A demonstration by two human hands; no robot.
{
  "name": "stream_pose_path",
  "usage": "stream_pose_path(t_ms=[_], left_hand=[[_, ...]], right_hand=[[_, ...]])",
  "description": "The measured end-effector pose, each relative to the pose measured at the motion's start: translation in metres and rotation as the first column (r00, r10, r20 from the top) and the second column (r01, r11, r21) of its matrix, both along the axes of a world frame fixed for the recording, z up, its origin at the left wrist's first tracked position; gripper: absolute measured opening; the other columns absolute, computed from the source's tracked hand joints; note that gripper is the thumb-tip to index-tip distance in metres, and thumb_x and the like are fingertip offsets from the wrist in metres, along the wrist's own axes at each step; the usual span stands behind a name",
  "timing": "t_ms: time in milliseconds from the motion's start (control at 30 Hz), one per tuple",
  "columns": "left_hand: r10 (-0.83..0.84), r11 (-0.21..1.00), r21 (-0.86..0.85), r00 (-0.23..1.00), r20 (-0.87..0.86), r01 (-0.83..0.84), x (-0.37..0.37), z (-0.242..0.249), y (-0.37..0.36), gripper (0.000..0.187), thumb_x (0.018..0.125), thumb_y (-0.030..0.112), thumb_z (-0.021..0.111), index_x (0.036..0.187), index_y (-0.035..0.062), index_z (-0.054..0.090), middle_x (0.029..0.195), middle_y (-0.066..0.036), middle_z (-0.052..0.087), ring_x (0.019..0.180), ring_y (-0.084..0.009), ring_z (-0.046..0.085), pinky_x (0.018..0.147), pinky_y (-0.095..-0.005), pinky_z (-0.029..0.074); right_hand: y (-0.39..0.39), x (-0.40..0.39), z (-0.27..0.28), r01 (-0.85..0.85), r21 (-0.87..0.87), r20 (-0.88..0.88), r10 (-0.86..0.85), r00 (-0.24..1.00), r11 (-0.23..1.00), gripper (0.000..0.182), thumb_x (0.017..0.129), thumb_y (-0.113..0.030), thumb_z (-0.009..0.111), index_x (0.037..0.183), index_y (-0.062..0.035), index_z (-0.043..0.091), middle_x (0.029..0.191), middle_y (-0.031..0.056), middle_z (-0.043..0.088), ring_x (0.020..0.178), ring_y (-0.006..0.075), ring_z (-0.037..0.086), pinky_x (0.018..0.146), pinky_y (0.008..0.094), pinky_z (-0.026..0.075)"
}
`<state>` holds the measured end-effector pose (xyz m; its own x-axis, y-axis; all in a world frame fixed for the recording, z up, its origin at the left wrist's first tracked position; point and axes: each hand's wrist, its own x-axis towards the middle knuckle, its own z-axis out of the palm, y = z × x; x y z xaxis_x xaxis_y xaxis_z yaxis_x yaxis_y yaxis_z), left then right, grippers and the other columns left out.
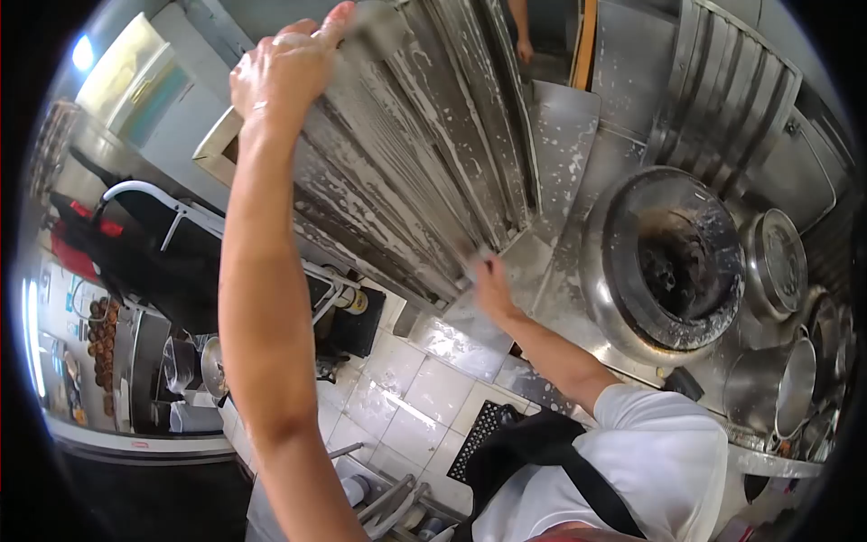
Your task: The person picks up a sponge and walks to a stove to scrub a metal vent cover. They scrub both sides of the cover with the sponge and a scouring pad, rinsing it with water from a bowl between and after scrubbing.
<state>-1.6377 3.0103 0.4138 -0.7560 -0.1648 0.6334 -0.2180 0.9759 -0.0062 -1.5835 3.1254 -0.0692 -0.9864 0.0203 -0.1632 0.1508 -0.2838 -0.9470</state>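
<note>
A large ribbed metal baffle filter panel [397, 135], streaked with white suds, leans upright in front of me. My left hand [287, 63] reaches to its top left edge, fingers closed over the rim and wet with foam. Low on the ribs, near the panel's bottom edge, my right hand [493, 289] is closed around a small tool with a dark handle [487, 265]. Its working end is blurred by motion against the ribs.
A round wok burner [664, 262] stands right of the panel, with a lidded pot [777, 262] and a steel pot [768, 388] beside it. Another ribbed panel [722, 90] leans behind. Left are a white step ladder [181, 212] and wet floor tiles [397, 370]. Someone's hand [524, 50] shows at the back.
</note>
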Motion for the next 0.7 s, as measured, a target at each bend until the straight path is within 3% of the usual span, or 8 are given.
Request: stream_pose_path(t_ms=[67, 133, 267, 300, 367, 467, 633, 700], left_hand=[[0.011, 1.0, -0.008, 0.999, 0.031, -0.01, 0.003, 0.004, 0.001, 0.078, 0.088, 0.081, 0.03, 0.122, 0.0225, 0.068, 0.12, -0.017, 0.067, 0.118, -0.0395, 0.059, 0.101, -0.0468, 0.044], [0.016, 0.999, 0.029, 0.995, 0.1, -0.019, 0.002, 0.014, 0.005, 0.076, 0.09, 0.078, 0.032, 0.117, 0.0191, 0.07, 0.117, -0.019, 0.068, 0.115, -0.0394, 0.06, 0.1, -0.0481, 0.044], [-0.052, 0.996, 0.076, 0.992, 0.117, 0.043, 0.001, 0.022, 0.004, 0.076, 0.089, 0.079, 0.035, 0.119, 0.0177, 0.07, 0.119, -0.019, 0.067, 0.118, -0.0386, 0.059, 0.1, -0.0469, 0.045], [-0.034, 0.994, 0.111, 0.99, 0.14, 0.019, 0.001, 0.023, 0.002, 0.077, 0.088, 0.079, 0.037, 0.12, 0.0175, 0.07, 0.119, -0.018, 0.067, 0.119, -0.0382, 0.058, 0.1, -0.0465, 0.045], [-0.033, 0.992, 0.123, 0.988, 0.15, 0.014, 0.0, 0.024, 0.0, 0.077, 0.087, 0.08, 0.038, 0.121, 0.0174, 0.069, 0.12, -0.017, 0.067, 0.119, -0.0377, 0.059, 0.101, -0.0461, 0.045], [-0.035, 0.995, 0.101, 0.98, 0.194, 0.016, 0.011, 0.03, 0.0, 0.082, 0.082, 0.084, 0.042, 0.122, 0.0169, 0.069, 0.122, -0.016, 0.067, 0.119, -0.0357, 0.06, 0.101, -0.0457, 0.047], [-0.137, 0.99, 0.049, 0.966, 0.217, 0.129, 0.027, 0.029, 0.006, 0.088, 0.077, 0.086, 0.048, 0.121, 0.0124, 0.068, 0.122, -0.018, 0.066, 0.118, -0.0356, 0.061, 0.099, -0.045, 0.048], [-0.184, 0.98, -0.062, 0.98, 0.079, 0.189, 0.028, 0.022, 0.004, 0.09, 0.077, 0.085, 0.05, 0.121, 0.0088, 0.068, 0.12, -0.019, 0.067, 0.117, -0.0356, 0.061, 0.1, -0.0442, 0.048]], right_hand=[[0.018, 0.008, -0.029, -0.07, 0.086, 0.141, 0.057, 0.988, 0.994, 0.036, 0.092, -0.02, 0.06, 0.12, 0.0008, 0.052, 0.101, 0.0142, 0.059, 0.097, 0.0259, 0.059, 0.088, 0.0368, 0.048], [-0.004, -0.027, 0.045, 0.55, 0.513, -0.751, 0.034, 0.659, 0.659, 0.034, 0.088, -0.007, 0.059, 0.121, -0.0037, 0.052, 0.108, 0.0119, 0.057, 0.101, 0.0229, 0.057, 0.088, 0.0373, 0.049], [-0.048, -0.062, 0.323, 0.341, 0.019, -0.866, -0.154, 0.475, 0.94, 0.035, 0.085, -0.003, 0.06, 0.12, -0.0074, 0.058, 0.114, 0.0215, 0.052, 0.112, 0.0356, 0.051, 0.096, 0.0438, 0.044], [-0.048, -0.057, 0.356, 0.64, 0.103, -0.969, -0.069, 0.238, 0.761, 0.033, 0.087, -0.004, 0.059, 0.12, -0.0075, 0.058, 0.112, 0.0198, 0.053, 0.112, 0.0332, 0.051, 0.096, 0.0435, 0.044], [-0.062, -0.089, 0.278, 0.627, 0.209, -0.929, -0.047, 0.367, 0.751, 0.031, 0.088, -0.005, 0.058, 0.119, -0.0072, 0.06, 0.112, 0.0189, 0.054, 0.109, 0.0311, 0.053, 0.093, 0.0414, 0.046], [-0.003, -0.028, 0.167, -0.23, 0.095, -0.431, 0.248, 0.867, 0.969, 0.025, 0.09, -0.009, 0.057, 0.113, -0.003, 0.065, 0.106, 0.0153, 0.061, 0.09, 0.0253, 0.059, 0.075, 0.0399, 0.048], [0.031, 0.015, -0.056, 0.247, 0.812, -0.492, 0.392, 0.778, 0.529, 0.03, 0.082, 0.006, 0.048, 0.112, 0.0022, 0.051, 0.114, 0.028, 0.048, 0.105, 0.0453, 0.053, 0.083, 0.0456, 0.046], [0.054, 0.035, 0.0, 0.135, 0.555, -0.49, 0.192, 0.85, 0.821, 0.036, 0.083, 0.007, 0.05, 0.118, -0.0001, 0.045, 0.117, 0.0257, 0.046, 0.109, 0.0464, 0.051, 0.087, 0.0476, 0.046]])
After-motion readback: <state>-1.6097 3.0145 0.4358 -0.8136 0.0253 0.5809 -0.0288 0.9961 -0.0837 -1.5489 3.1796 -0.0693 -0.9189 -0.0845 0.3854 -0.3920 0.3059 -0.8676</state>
